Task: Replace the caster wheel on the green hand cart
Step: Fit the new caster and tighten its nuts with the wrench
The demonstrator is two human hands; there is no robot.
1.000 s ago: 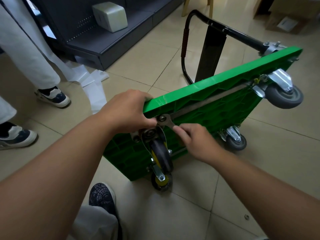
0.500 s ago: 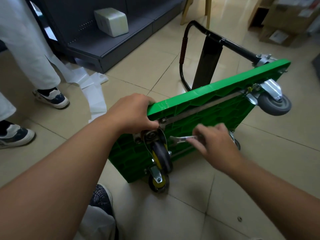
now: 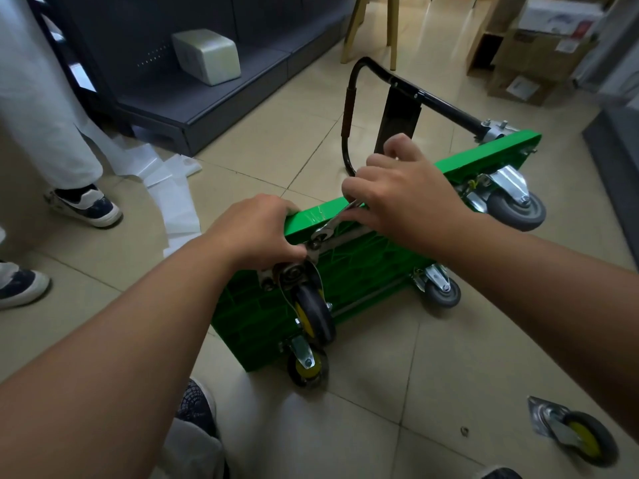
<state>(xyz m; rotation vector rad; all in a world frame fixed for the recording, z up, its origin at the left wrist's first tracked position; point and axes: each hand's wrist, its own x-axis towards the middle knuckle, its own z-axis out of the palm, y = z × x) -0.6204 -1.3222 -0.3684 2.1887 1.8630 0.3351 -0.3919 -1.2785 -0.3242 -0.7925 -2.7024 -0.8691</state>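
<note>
Two hands occupied: green hand cart (image 3: 363, 271) edge gripped by left hand (image 3: 256, 233), wrench (image 3: 333, 224) clasped by right hand (image 3: 401, 195). Risk: wrench thrown off caster mount (image 3: 294, 271) by oblique pull.

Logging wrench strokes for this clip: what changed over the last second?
The right hand pulled the wrench off the caster mount, then reseated it, handle now angled up over the cart edge. The left hand still grips that edge; cart still on its side.
</note>
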